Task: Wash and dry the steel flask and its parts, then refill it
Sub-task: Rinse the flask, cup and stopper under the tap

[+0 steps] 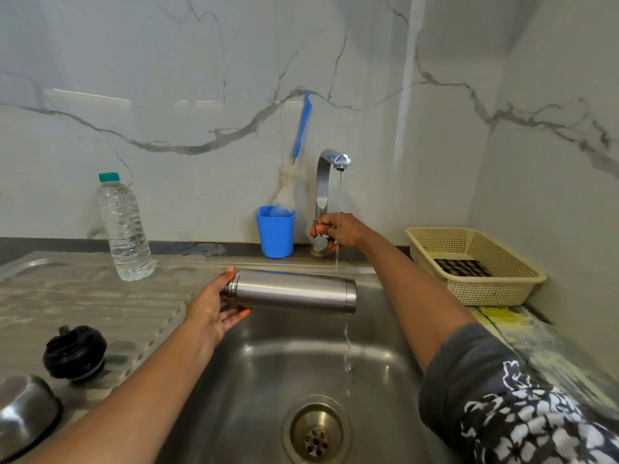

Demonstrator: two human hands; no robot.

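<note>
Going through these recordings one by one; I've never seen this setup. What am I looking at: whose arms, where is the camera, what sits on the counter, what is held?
No robot: a person works with bare hands, and the single camera sits on their head, looking down at a sink. The left hand holds the steel flask sideways by its neck over the sink. The right hand grips the tap handle; water runs onto the flask's base end. On the draining board lie a black stopper and a steel cup, with a plastic water bottle behind. A blue cup with a bottle brush and a basket stand by the wall.
</note>
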